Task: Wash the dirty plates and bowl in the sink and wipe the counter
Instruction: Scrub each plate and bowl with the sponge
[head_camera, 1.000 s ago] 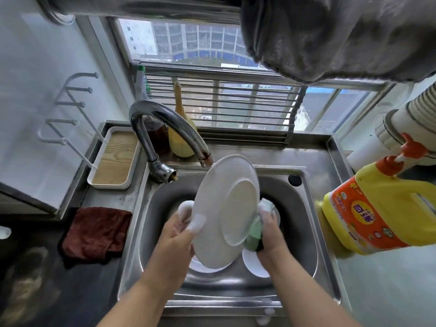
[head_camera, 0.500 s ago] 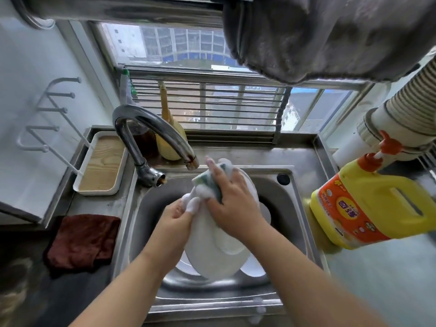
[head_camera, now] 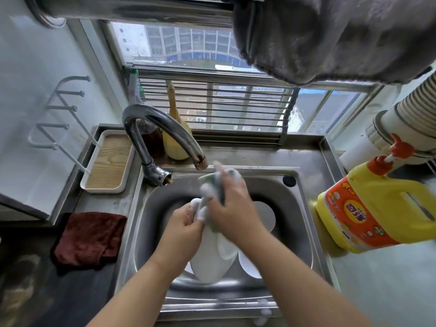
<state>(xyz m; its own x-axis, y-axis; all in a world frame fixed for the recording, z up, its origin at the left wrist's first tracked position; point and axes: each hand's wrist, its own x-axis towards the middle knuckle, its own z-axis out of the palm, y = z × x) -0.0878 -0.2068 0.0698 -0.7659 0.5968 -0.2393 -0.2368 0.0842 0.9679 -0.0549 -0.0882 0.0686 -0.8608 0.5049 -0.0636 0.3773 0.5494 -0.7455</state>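
Observation:
Over the steel sink (head_camera: pixel 151 234) I hold a white plate (head_camera: pixel 210 258) upright on its edge. My left hand (head_camera: pixel 186 227) grips the plate's left rim, fingers foamy. My right hand (head_camera: pixel 233 208) holds a green sponge (head_camera: pixel 210 182) and presses it against the plate's upper part, covering most of it. More white dishes (head_camera: pixel 265 215) lie in the basin behind and below, partly hidden; I cannot tell plate from bowl.
A curved tap (head_camera: pixel 162 128) arches over the sink's back left. A dark red cloth (head_camera: pixel 89 239) lies on the counter at left, a wood-lined white tray (head_camera: pixel 107 164) behind it. A yellow detergent jug (head_camera: pixel 375 211) stands at right. Bottles (head_camera: pixel 175 140) stand by the window.
My right hand with the sponge went from the plate's right rim up across its face to the top. The plate has turned more edge-on and now sits lower in the basin.

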